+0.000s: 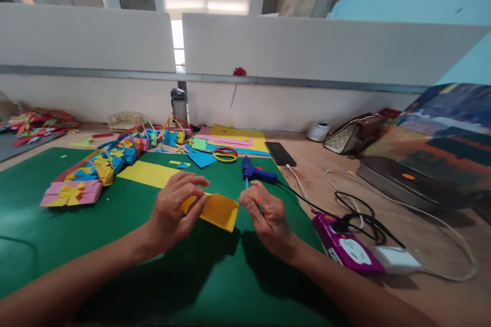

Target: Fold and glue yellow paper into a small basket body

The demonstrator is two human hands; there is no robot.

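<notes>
My left hand (172, 212) pinches a folded piece of yellow paper (219, 211) between thumb and fingers, above the green mat (126, 276). Just off the paper's right end, my right hand (268, 217) is closed in a pinch; whatever its fingertips hold is too small to make out. Beyond that hand a blue glue gun (255, 171) lies on the mat, with a pale blue stick at its back. A flat yellow sheet (148, 173) rests behind my left hand.
Small paper baskets with bows (72, 192) line the left. Scissors (225, 155) and coloured sheets (238, 138) lie at the back. To the right are a phone (280, 154), a purple power strip (347, 245) with trailing cables, and a handbag (355, 133). A bottle (179, 106) stands behind.
</notes>
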